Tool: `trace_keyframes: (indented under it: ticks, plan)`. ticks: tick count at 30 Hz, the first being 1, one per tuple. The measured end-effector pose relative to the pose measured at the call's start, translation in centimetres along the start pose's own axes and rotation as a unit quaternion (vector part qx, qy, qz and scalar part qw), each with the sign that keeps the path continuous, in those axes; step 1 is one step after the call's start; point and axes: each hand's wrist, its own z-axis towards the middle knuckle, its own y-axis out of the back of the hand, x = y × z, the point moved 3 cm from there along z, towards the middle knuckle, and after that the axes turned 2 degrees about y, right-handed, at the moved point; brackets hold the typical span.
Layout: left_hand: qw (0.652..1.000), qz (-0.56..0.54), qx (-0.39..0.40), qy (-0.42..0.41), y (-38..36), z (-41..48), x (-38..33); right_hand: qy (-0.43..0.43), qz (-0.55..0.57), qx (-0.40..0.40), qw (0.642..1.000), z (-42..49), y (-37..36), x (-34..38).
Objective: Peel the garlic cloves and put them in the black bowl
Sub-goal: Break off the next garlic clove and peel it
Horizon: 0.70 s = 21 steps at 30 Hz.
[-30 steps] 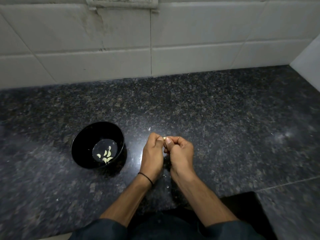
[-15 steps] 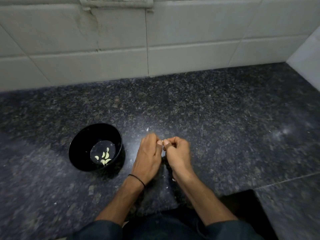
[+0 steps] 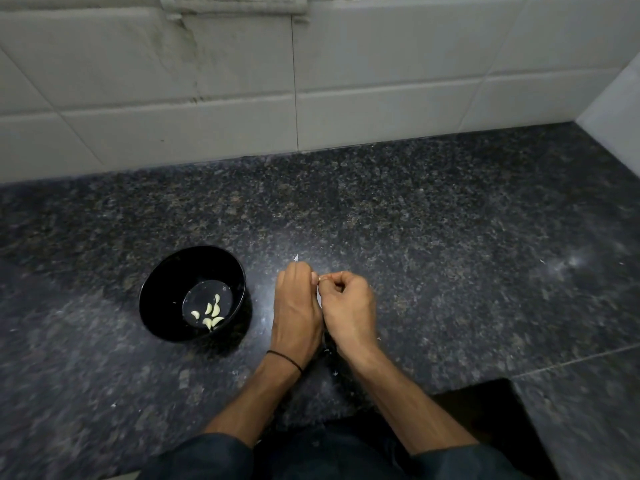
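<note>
Fingers (image 3: pixel 337 276) of both hands are curled in tight, their tips meeting over one small clove (image 3: pixel 322 278). It is pinched between them and mostly hidden; only a pale speck of it shows.

Taking the big things first, the white tiled wall (image 3: pixel 381 81) and the dark speckled counter (image 3: pixel 450 237) look as they did a second ago, though the view has shifted a little. The bowl (image 3: pixel 156 289) sits on the counter just left of the hands, apart from them. The peeled cloves (image 3: pixel 209 313) in its bottom are the same small heap as before; none has been added. So the count stands, and I'd say the clove in hand is not finished yet.

What has changed is in the hands. The left hand (image 3: pixel 298 306) and right hand (image 3: pixel 349 306) have pressed closer, and now lie side by side almost down to the wrists. A second ago a yellowish bit of clove stood clear between the fingertips; now the thumbs and fingers nearly cover it. That reads to me as a nail working under the skin, a peel in mid-pull rather than done.

Both forearms come up from the near edge in a narrow V, with the backs of the hands turned upward. The left wrist wears a thin dark band (image 3: pixel 285 358). A white fleck (image 3: pixel 296 258) of skin lies on the counter just beyond the left knuckles, and a few smaller bits are scattered near the wrists.
</note>
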Motion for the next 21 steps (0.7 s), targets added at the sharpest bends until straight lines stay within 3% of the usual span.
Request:
trace_keyframes:
  ticks: [3, 9, 12, 17, 21]
  plan:
    - [0.999, 0.023, -0.003, -0.025, 0.0, 0.1, -0.2, 0.002, 0.005, -0.015, 1.0, -0.2, -0.2, 0.2]
    - [0.998, 0.034, 0.04, 0.047, -0.6, -0.5, 0.3, 0.015, -0.034, -0.013, 0.999, -0.4, -0.2, -0.3]
    - [0.998, 0.055, 0.021, -0.016, -0.3, -0.5, 0.0, 0.026, -0.053, -0.01, 0.998, -0.4, -0.1, -0.1]
    - [0.995, 0.074, -0.01, -0.065, -0.4, -0.2, -0.2, -0.037, 0.048, -0.006, 0.998, 0.3, -0.8, -0.9]
    - [0.998, 0.008, 0.022, 0.052, -0.8, -0.4, 0.2, -0.04, 0.051, 0.004, 0.998, 0.1, -0.9, -1.4]
